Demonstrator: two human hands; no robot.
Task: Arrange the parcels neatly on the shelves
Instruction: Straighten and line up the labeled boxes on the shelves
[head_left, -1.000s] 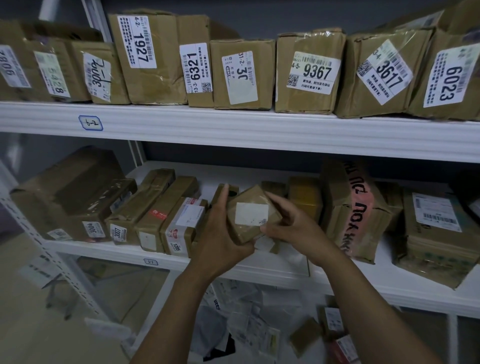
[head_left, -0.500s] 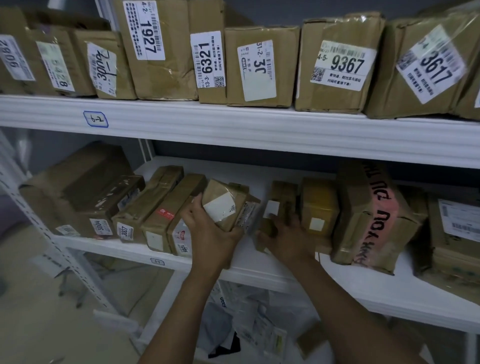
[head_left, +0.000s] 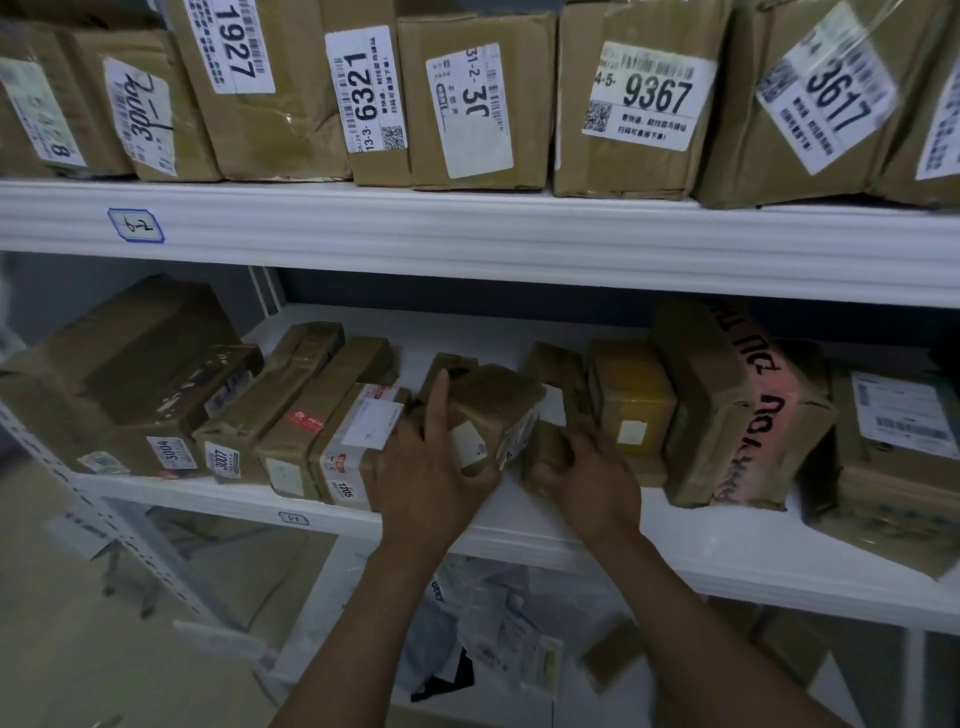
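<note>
My left hand (head_left: 426, 467) grips a small brown taped parcel (head_left: 493, 410) with white stickers, resting on the middle shelf (head_left: 519, 535) beside the parcel marked 1205 (head_left: 353, 441). My right hand (head_left: 592, 478) holds a second small brown parcel (head_left: 550, 447) just to its right, low on the shelf. Behind it stands another small box with a white label (head_left: 561, 374), then a yellowish box (head_left: 631, 400). The two held parcels touch or nearly touch each other.
Left on the middle shelf lie long parcels 3007 (head_left: 270, 405) and 3004 (head_left: 171, 395); right stands a parcel with pink tape (head_left: 737, 410). The upper shelf (head_left: 467, 234) carries a row of labelled boxes like 6321 (head_left: 369, 98) and 9367 (head_left: 644, 98). Loose bags lie below (head_left: 498, 634).
My left hand has moved the small parcel from mid-air down and left onto the shelf beside 1205. My right hand let go of it and took hold of another small parcel.
</note>
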